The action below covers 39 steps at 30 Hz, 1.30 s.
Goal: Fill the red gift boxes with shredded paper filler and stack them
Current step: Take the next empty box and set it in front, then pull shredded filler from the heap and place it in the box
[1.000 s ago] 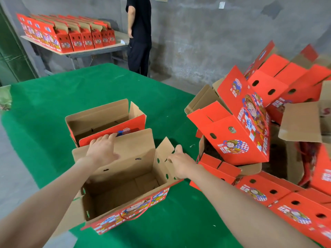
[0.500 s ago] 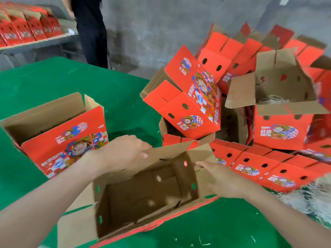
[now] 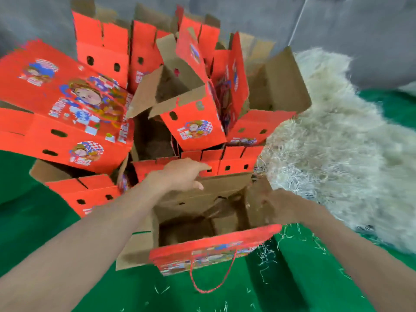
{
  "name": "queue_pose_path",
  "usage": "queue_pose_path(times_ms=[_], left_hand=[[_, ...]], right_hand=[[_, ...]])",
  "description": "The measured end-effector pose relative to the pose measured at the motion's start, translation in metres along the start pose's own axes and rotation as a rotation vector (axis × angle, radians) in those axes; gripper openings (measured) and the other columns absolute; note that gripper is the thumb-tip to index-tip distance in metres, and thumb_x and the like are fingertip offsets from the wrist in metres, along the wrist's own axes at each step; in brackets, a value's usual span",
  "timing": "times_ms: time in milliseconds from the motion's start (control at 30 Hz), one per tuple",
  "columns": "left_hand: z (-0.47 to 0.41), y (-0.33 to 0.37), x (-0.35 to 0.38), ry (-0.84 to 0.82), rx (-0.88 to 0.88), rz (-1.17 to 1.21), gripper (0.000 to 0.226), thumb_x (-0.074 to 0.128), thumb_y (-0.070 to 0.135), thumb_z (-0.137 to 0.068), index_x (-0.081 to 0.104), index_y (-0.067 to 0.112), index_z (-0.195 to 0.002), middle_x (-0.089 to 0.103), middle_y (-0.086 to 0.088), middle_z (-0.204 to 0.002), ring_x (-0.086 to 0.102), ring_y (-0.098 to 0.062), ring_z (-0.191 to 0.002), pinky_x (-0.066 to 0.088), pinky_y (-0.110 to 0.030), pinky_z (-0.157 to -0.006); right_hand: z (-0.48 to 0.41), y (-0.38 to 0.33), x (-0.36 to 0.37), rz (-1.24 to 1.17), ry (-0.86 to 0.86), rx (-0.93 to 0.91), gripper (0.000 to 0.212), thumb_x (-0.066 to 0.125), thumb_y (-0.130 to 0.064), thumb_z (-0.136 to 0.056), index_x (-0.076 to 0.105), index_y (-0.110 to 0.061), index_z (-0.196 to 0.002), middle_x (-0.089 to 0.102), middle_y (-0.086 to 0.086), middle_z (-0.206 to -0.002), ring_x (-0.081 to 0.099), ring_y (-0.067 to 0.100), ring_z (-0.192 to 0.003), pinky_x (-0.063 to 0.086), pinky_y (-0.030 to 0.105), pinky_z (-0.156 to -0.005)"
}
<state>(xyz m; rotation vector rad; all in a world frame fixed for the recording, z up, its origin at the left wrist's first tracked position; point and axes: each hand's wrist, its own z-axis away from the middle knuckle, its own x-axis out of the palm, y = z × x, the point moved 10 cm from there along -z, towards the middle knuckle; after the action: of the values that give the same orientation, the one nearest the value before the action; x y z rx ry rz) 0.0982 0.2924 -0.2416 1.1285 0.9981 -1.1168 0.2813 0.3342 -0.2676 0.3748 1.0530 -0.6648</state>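
Now the open box (image 3: 213, 251) stands on the green bench (image 3: 33, 221) and looks empty inside. The left hand (image 3: 180, 174) rests on its back flap, fingers nearly straight. The right hand (image 3: 273, 206) is by the right flap, too blurry to tell its grip. A heap of shredded paper (image 3: 337, 154) lies toward the bench's right side. Filling and stacking look not yet started; other red boxes (image 3: 67, 113) lie jumbled behind.
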Motion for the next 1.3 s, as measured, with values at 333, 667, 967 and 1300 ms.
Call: queue_pose_path(times_ms=[333, 667, 967, 1300], left_hand=[[-0.044, 0.018, 0.044, 0.055, -0.239, 0.011, 0.033, 0.05, 0.026, -0.094, 0.055, 0.027, -0.126, 0.06, -0.004, -0.123, 0.054, -0.028, -0.112, 0.047, -0.036, -0.087], [-0.091, 0.097, 0.012, 0.223, -0.106, 0.208, 0.059, 0.057, 0.038, -0.088, 0.035, 0.025, -0.141, 0.042, 0.0, -0.141, 0.038, -0.02, -0.131, 0.031, -0.037, -0.109], [-0.169, 0.207, -0.012, 0.332, 0.092, 0.476, 0.027, 0.057, 0.034, -0.09, 0.061, 0.03, -0.117, 0.061, 0.018, -0.103, 0.056, 0.005, -0.083, 0.045, -0.017, -0.079], [-0.243, 0.235, 0.002, 0.173, -0.049, 0.804, 0.095, 0.076, 0.045, -0.07, 0.019, 0.035, -0.144, 0.032, 0.007, -0.146, 0.04, -0.016, -0.126, 0.039, -0.036, -0.101]], right_hand=[[-0.018, 0.045, 0.027, -0.083, -0.028, -0.141, 0.015, 0.052, 0.002, -0.08, 0.067, -0.001, -0.079, 0.067, 0.016, -0.087, 0.065, 0.028, -0.085, 0.052, 0.038, -0.086], [-0.019, 0.11, -0.016, -0.387, 0.081, -0.191, 0.016, 0.061, -0.029, -0.085, 0.067, -0.021, -0.097, 0.053, -0.025, -0.064, 0.054, -0.008, -0.063, 0.034, 0.006, -0.056], [-0.024, 0.355, -0.019, -0.102, 0.373, 0.457, 0.114, 0.073, -0.016, -0.075, -0.016, -0.03, -0.146, -0.023, 0.014, -0.152, -0.007, 0.044, -0.139, 0.01, 0.062, -0.109], [-0.05, 0.403, -0.047, -0.747, 0.643, 0.338, 0.046, 0.058, 0.003, -0.074, 0.053, -0.002, -0.119, 0.059, 0.018, -0.118, 0.06, 0.028, -0.095, 0.055, 0.035, -0.072]])
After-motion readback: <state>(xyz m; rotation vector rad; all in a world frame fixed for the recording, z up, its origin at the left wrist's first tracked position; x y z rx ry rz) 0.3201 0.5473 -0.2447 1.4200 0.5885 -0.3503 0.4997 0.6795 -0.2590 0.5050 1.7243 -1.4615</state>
